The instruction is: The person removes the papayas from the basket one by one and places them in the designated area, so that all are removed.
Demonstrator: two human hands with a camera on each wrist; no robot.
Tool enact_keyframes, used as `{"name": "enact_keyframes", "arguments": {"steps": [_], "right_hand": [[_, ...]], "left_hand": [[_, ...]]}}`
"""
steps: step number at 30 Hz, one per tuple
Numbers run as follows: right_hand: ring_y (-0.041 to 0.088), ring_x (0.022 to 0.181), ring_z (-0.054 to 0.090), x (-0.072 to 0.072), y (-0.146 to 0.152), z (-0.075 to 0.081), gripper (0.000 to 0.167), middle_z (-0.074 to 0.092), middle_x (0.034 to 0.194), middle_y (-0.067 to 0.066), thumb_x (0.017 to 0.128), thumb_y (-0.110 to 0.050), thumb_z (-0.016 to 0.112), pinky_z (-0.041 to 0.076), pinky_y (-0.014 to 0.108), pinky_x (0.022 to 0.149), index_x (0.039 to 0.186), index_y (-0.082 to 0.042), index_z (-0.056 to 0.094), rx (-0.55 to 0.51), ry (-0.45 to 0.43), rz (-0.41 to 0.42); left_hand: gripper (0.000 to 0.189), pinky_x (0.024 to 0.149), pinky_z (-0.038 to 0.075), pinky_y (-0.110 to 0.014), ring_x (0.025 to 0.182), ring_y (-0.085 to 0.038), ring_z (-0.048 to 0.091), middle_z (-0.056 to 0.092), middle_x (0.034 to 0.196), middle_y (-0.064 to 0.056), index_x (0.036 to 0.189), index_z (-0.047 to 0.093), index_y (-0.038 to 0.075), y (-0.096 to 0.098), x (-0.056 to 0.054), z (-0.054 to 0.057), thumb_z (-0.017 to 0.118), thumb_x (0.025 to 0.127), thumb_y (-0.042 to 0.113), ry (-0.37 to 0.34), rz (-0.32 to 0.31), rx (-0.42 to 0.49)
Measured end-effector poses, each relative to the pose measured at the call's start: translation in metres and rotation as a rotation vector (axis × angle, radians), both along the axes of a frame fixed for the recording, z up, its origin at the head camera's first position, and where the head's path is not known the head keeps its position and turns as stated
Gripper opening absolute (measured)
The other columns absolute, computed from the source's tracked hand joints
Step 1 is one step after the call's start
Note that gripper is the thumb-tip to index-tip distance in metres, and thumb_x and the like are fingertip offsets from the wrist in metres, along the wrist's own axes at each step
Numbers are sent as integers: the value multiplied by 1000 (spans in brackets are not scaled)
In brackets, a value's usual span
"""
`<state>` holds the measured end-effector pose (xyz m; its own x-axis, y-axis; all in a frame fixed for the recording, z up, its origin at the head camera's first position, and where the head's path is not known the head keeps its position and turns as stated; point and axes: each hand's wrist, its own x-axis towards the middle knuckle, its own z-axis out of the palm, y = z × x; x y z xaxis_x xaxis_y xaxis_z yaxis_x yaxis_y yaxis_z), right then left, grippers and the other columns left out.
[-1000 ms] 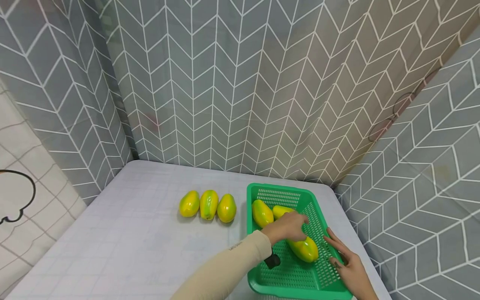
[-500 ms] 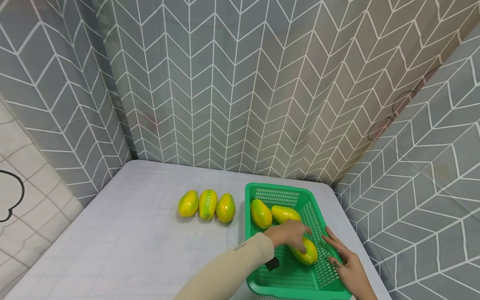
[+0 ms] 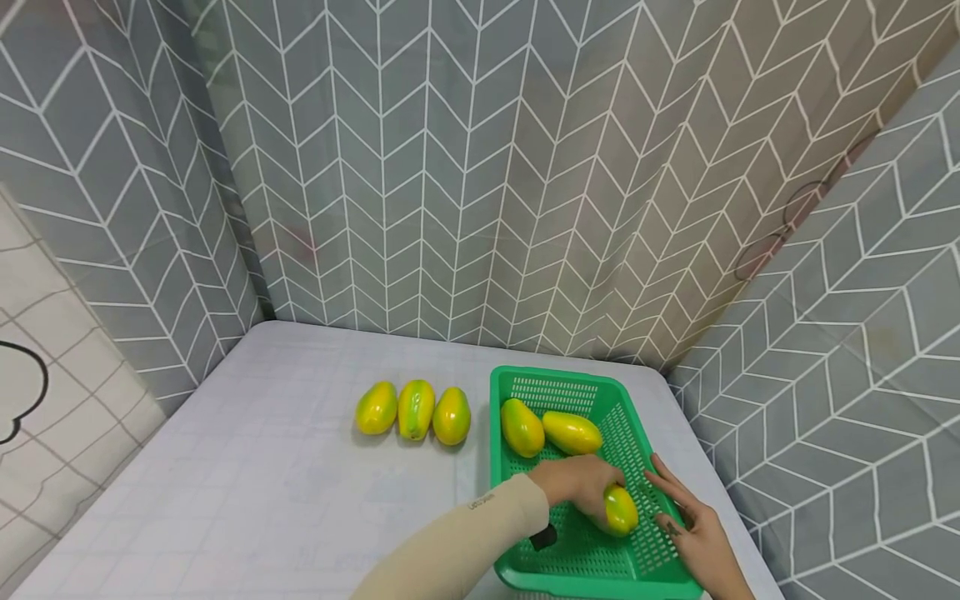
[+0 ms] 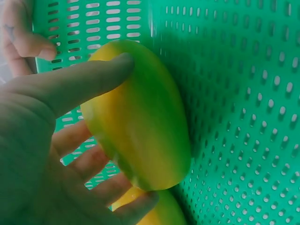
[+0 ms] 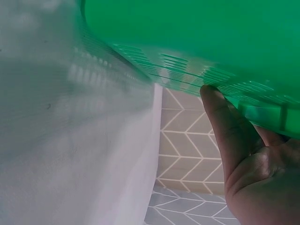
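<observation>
In the head view my left hand (image 3: pixel 581 485) reaches into a green plastic basket (image 3: pixel 517 575) and grips a yellow-green papaya (image 3: pixel 621 510). The left wrist view shows the thumb on top of this papaya (image 4: pixel 140 112) and the fingers around its side. Behind it in the basket lie two more papayas, one at the left wall (image 3: pixel 522 428) and another beside it (image 3: pixel 572 432). My right hand (image 3: pixel 697 529) rests against the basket's right rim with its fingers fairly straight. In the right wrist view a finger (image 5: pixel 227 126) touches the slotted outer wall.
Three papayas (image 3: pixel 415 410) stand in a row on the white table (image 3: pixel 300 500), left of the basket. A patterned grey curtain (image 3: pixel 420 167) hangs behind the table and along its right side.
My left hand has moved down onto the front papaya in the basket and closed around it, turning it slightly. The papaya behind shows more fully now. The right hand stays at the rim.
</observation>
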<state>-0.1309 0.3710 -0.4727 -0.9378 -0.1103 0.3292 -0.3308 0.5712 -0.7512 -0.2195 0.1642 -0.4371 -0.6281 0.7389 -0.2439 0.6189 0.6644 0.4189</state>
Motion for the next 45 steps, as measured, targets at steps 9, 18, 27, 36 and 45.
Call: {"name": "enact_keyframes", "arguments": {"steps": [9, 18, 27, 36, 45], "right_hand": [[-31, 136, 34, 0, -1, 0, 54, 46, 165, -12, 92, 5, 70, 30, -7, 101, 146, 1, 61, 1, -10, -7], [-31, 135, 33, -2, 0, 0, 55, 46, 165, -10, 92, 4, 71, 31, -7, 99, 146, 0, 61, 7, -22, -24], [-32, 135, 32, 1, 2, -4, 54, 42, 162, -23, 94, 7, 67, 35, -6, 97, 148, 1, 59, -11, -36, -7], [-33, 133, 31, 2, 1, -3, 57, 43, 165, -16, 93, 7, 68, 34, -6, 97, 148, -3, 60, 7, -63, -29], [-32, 135, 32, 0, 0, -3, 58, 45, 166, -12, 91, 9, 68, 34, -6, 99, 147, -2, 61, -7, -28, -24]], "left_hand": [[60, 89, 54, -22, 100, 1, 60, 69, 123, 15, 140, 57, 34, -2, 2, -4, 84, 88, 46, 27, -24, -21], [61, 106, 50, -22, 120, 3, 58, 64, 142, 19, 149, 56, 39, -2, -3, -6, 80, 93, 42, 30, -143, -33], [57, 92, 52, -20, 103, 4, 59, 66, 130, 21, 147, 57, 42, -3, 4, -6, 77, 94, 49, 13, -121, -43], [61, 96, 53, -22, 108, 1, 60, 67, 135, 17, 150, 55, 38, -13, 6, 4, 74, 94, 56, 21, -79, 19], [66, 96, 54, -22, 113, 0, 62, 66, 143, 13, 152, 55, 29, -42, 3, 23, 67, 96, 62, 15, 3, 207]]}}
